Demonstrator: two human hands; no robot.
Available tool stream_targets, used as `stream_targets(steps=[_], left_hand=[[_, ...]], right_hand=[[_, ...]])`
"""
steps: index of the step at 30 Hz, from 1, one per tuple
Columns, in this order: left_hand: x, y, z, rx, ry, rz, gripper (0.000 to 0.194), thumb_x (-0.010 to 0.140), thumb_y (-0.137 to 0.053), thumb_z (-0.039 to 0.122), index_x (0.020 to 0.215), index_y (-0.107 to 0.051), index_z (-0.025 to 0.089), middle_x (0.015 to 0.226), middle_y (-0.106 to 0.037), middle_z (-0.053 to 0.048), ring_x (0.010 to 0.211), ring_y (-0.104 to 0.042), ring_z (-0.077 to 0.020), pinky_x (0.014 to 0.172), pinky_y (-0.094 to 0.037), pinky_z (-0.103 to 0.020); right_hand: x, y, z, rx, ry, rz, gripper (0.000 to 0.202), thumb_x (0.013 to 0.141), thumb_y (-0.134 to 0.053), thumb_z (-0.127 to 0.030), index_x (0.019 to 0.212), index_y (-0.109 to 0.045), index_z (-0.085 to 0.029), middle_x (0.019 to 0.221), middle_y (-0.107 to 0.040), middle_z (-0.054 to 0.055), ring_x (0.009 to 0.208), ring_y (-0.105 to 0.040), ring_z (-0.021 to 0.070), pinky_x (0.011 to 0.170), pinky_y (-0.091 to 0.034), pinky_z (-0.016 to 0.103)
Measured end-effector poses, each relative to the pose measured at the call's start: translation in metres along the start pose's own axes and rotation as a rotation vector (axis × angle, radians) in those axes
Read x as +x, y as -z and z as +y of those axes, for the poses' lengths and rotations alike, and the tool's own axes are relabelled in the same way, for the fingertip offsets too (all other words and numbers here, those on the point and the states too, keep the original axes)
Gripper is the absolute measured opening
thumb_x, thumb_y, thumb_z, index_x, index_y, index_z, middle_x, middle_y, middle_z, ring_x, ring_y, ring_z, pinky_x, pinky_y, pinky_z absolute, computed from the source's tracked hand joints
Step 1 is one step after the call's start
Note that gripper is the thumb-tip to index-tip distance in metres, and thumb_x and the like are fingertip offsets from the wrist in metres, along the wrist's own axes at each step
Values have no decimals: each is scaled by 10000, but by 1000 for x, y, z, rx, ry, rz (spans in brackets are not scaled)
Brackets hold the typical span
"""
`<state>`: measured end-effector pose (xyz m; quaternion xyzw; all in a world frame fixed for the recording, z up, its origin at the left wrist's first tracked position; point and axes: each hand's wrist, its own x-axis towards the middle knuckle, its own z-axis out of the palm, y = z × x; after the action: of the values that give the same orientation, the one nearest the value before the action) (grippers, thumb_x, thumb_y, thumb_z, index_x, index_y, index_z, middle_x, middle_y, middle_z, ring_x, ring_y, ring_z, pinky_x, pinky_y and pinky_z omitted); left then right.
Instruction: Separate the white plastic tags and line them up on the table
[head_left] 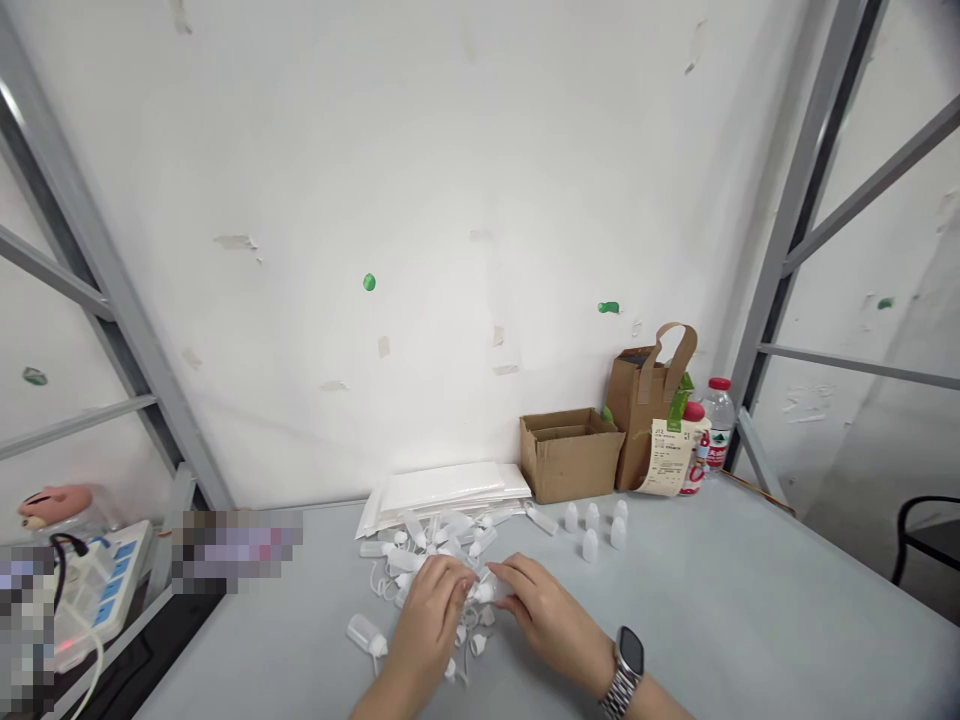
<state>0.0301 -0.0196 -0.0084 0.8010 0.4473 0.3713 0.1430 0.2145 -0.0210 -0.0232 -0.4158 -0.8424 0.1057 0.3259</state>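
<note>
Both hands meet over a pile of small translucent white bottles (pixel 450 530) with caps on cords. My right hand (pixel 546 612), a watch (pixel 628 655) at its wrist, holds a small bottle (pixel 496 585) between thumb and fingers. My left hand (pixel 431 612) is closed beside that bottle's white cap; what its fingertips pinch is too small to make out. One loose bottle (pixel 365 634) lies on the grey table left of my left hand. Several small bottles (pixel 590 545) stand upright at the right, beyond my right hand.
White flat packages (pixel 450 487) lie against the wall behind the pile. An open cardboard box (pixel 574 468), a brown paper bag (pixel 634 410) and a red-capped water bottle (pixel 718 420) stand at the back right. A power strip (pixel 112 590) is at the left.
</note>
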Motion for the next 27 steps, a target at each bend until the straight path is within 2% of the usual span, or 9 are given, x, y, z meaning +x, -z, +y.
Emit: stream_targets(steps=[3,7,11,15,17,21,24,27], left_hand=[[-1,2,3,-14,-7,-22,327,902,-295,317,863,-605,222,838,-615,-40,847,-544,-183,770,-453,-322],[-1,-2,1,80,-46,-90,227,866,-414,334,806,-587,201,809,-606,-41,807,-545,-187,750,-448,-320],[-2,-9,-4,138,-76,-97,234,884,-369,275,783,-565,195,782,-590,-41,775,-535,-186,717,-442,-317],[-2,-10,-6,169,-79,-68,256,890,-324,229,774,-550,191,774,-575,-45,746,-524,-188,685,-435,-317],[-3,-10,-5,185,-60,-86,270,890,-315,232,747,-539,191,763,-567,-43,735,-518,-186,670,-430,-313],[-2,-11,-5,209,-5,-106,309,895,-291,246,671,-497,196,714,-546,-30,704,-506,-177,645,-413,-298],[-1,-11,-5,199,25,-92,328,900,-271,252,650,-475,197,701,-539,-29,694,-501,-174,639,-405,-294],[-1,-10,-4,176,37,-72,338,904,-257,262,654,-475,196,711,-543,-32,701,-502,-173,644,-404,-292]], right_hand=[[-1,-1,-1,33,-20,-9,340,841,-464,-100,1165,-494,-200,1033,-580,71,952,-538,190,843,-453,311],[-2,-2,-1,44,-35,-60,288,830,-468,-108,1102,-527,-183,1014,-595,74,949,-538,197,847,-441,321],[-1,1,-3,63,-61,-111,259,844,-478,-176,1096,-534,-193,1002,-617,69,941,-546,203,849,-426,332],[1,4,-8,160,-61,-139,292,895,-371,-188,1149,-513,-213,995,-608,71,925,-550,179,822,-436,294],[1,4,-10,194,-70,-130,286,893,-349,-154,1092,-546,-212,940,-604,64,886,-552,172,794,-444,283],[0,4,-12,239,-88,-67,234,855,-422,-124,1028,-561,-196,936,-584,64,904,-536,174,817,-434,287],[0,5,-11,236,-94,-56,226,857,-449,-160,1054,-553,-199,968,-582,68,931,-528,182,845,-419,304],[0,3,-10,194,-96,-73,258,895,-398,-226,1115,-532,-217,970,-607,64,916,-532,192,855,-408,339]])
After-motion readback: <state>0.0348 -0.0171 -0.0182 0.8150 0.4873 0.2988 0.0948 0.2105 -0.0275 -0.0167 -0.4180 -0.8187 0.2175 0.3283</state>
